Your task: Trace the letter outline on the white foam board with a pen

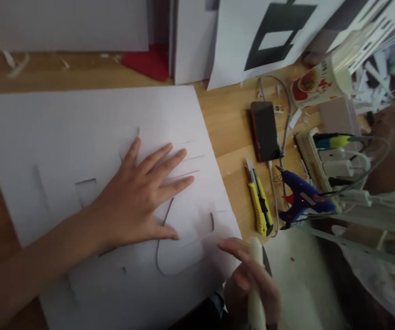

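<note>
My left hand (142,197) lies flat with its fingers spread on a large white board (163,114). Under and around it, the board shows short slits, a small rectangular cut-out (86,190) and a long curved line. My right hand (252,279) is at the board's lower right edge, its fingers closed around a pale stick-shaped tool (256,293). Blur hides the tool's exact kind. Its index finger points towards the board; I cannot tell whether it touches.
Right of the board lie a yellow utility knife (259,201), a phone (265,130), a blue glue gun (303,197) and a power strip (316,160) with cables. A paper cup (317,85) lies beyond them. White panels stand at the back, near a red piece (149,64).
</note>
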Demonstrator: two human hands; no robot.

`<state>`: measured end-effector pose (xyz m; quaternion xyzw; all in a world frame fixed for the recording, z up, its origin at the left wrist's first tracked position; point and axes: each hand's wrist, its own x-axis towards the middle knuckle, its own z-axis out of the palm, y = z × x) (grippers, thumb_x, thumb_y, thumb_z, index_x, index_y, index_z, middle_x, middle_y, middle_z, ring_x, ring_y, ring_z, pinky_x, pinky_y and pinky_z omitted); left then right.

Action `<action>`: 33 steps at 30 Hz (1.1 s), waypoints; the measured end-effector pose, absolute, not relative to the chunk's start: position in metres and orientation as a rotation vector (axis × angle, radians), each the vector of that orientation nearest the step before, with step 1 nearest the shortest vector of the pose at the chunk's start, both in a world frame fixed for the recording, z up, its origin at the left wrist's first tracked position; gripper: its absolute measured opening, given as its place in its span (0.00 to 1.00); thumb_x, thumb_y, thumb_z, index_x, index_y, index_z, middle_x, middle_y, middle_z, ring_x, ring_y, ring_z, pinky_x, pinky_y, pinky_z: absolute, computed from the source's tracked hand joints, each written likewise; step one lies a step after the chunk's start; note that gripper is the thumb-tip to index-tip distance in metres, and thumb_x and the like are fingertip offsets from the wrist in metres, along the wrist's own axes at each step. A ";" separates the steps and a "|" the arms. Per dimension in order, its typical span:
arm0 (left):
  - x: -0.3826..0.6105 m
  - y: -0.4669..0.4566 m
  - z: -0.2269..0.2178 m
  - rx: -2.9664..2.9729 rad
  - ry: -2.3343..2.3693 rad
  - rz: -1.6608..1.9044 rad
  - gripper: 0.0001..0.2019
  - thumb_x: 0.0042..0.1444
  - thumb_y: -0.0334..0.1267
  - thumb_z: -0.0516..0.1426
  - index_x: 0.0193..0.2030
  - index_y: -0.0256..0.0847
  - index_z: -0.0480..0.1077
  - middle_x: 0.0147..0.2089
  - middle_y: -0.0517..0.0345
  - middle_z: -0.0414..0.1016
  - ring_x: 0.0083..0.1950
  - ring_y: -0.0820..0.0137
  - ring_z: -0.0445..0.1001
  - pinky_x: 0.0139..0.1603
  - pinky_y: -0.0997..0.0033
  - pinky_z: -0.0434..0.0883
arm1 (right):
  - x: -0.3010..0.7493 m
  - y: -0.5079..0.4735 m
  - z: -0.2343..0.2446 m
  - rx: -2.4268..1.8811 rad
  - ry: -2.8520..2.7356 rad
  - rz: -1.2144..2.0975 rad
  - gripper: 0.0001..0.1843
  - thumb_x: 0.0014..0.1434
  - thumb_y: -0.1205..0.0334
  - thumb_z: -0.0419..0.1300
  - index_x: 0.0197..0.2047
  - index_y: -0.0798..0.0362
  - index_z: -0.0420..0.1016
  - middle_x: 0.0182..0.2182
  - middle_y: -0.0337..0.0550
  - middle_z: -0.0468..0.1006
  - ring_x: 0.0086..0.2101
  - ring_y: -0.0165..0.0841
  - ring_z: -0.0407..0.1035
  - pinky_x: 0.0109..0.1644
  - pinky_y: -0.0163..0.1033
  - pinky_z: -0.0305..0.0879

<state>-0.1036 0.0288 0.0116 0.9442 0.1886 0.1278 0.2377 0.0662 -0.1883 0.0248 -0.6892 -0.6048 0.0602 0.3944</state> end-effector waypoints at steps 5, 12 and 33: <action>-0.104 0.031 0.012 2.682 0.507 0.248 0.48 0.40 0.73 0.60 0.66 0.48 0.64 0.75 0.43 0.48 0.74 0.41 0.47 0.67 0.26 0.36 | 0.071 -0.201 0.013 -1.645 -1.818 0.046 0.16 0.66 0.64 0.57 0.57 0.53 0.69 0.41 0.43 0.84 0.47 0.33 0.77 0.58 0.42 0.71; -0.098 0.030 0.021 2.640 0.612 0.086 0.37 0.53 0.69 0.54 0.65 0.54 0.65 0.76 0.49 0.47 0.75 0.45 0.45 0.69 0.28 0.34 | 0.067 -0.202 0.002 -1.666 -1.765 -0.060 0.17 0.63 0.71 0.57 0.54 0.52 0.72 0.43 0.44 0.83 0.45 0.35 0.78 0.56 0.41 0.72; -0.090 0.015 0.025 2.438 0.820 0.267 0.46 0.50 0.30 0.46 0.75 0.40 0.28 0.72 0.53 0.59 0.75 0.66 0.49 0.73 0.45 0.29 | 0.049 -0.190 0.020 -1.594 -1.758 -0.239 0.14 0.66 0.69 0.51 0.50 0.51 0.74 0.45 0.47 0.83 0.43 0.37 0.79 0.49 0.43 0.76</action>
